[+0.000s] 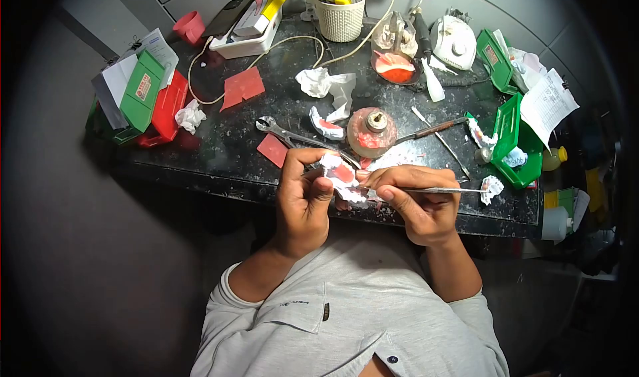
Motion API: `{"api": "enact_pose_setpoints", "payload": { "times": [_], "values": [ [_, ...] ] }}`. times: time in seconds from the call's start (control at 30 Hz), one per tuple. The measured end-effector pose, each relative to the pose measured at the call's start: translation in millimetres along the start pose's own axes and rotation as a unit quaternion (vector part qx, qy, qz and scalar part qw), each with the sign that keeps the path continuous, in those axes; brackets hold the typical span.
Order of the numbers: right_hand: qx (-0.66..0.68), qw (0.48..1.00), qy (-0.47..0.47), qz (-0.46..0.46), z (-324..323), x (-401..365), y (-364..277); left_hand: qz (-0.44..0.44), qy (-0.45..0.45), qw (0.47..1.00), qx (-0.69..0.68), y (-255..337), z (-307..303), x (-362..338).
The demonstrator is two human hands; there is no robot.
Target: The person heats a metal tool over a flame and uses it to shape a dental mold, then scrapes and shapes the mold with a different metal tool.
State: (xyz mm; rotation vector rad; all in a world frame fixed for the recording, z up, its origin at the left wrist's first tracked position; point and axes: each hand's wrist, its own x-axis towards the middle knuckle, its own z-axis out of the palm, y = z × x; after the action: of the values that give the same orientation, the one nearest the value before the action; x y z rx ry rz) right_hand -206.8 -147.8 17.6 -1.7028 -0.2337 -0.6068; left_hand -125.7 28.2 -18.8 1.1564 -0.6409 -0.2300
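My left hand is closed around a white plaster dental cast with pink wax on its upper face. In my right hand is a thin metal wax carver, pinched like a pen, its tip against or very close to the cast's right side. Just beyond the hands stands a glass spirit burner with pink wax stuck on it. Another plaster cast with pink wax lies to its left, near a metal wrench-like tool. A pink wax sheet rests beside my left hand.
Green and red boxes stand at the left, a green box at the right. A wax knife and a thin metal tool lie right of the burner. Behind are a tool basket, a cable and crumpled paper.
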Motion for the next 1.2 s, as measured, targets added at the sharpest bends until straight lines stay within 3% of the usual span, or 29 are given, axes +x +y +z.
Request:
{"api": "enact_pose_setpoints", "payload": {
  "times": [0.17,0.27,0.37,0.53,0.63,0.7,0.77,0.87,0.97,1.2],
  "values": [
    [0.052,0.998,-0.031,0.015,-11,-3,5,-0.027,-0.022,0.999,0.038,3,-4,3],
    [0.142,0.988,0.059,0.016,-17,-4,9,-0.072,-0.014,0.994,0.08,4,-9,6],
    [0.076,0.988,0.113,-0.072,-27,3,9,-0.127,-0.014,0.992,0.015,18,-7,12],
    [0.018,0.985,0.132,-0.108,-44,-1,12,-0.233,-0.027,0.97,-0.067,33,-5,15],
    [-0.041,0.982,0.164,-0.081,-52,-5,13,-0.239,-0.061,0.966,-0.082,26,-17,14],
    [-0.004,0.99,0.137,0.005,-57,-7,9,-0.242,-0.042,0.966,-0.078,27,-13,15],
    [-0.016,0.986,0.149,-0.078,-38,-1,6,-0.244,-0.021,0.967,-0.075,26,-12,15],
    [0.034,0.992,0.092,-0.084,-17,-6,-8,-0.22,-0.008,0.975,-0.028,22,-13,13],
    [-0.084,0.985,-0.02,-0.149,-5,4,-18,-0.187,-0.036,0.981,0.028,34,-8,14],
    [-0.144,0.98,-0.03,-0.131,18,0,-23,-0.099,-0.018,0.991,0.09,38,-5,7]
  ]
}}
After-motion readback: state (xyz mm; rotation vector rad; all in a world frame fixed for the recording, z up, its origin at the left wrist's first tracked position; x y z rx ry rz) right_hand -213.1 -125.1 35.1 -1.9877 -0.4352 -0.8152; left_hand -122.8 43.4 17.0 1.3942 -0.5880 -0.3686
